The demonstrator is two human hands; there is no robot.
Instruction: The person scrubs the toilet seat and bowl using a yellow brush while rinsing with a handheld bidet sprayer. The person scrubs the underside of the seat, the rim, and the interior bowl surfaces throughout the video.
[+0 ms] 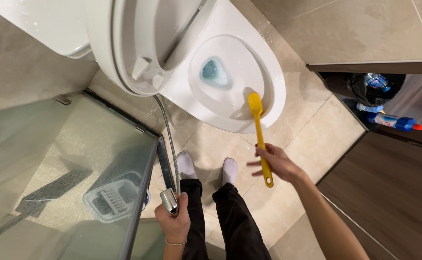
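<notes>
- Right hand (274,162): fingers pinched the yellow brush (260,139) at mid-handle; other fingers spread.
- Yellow brush: head rested inside the toilet bowl (268,62), against its near rim.
- Left hand (174,222): fingers wrapped tight around the chrome spray nozzle (169,201), its hose (168,132) running up toward the toilet.

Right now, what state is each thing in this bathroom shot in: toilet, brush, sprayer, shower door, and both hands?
Toilet seat and lid: raised.
Toilet bowl: open, blue-tinted water at the bottom.
Yellow brush: head inside the bowl at its rim, handle gripped.
Right hand: closed on the brush handle.
Chrome sprayer: held, hose running up toward the toilet.
Left hand: closed on the sprayer.
Glass shower door: shut.
</notes>
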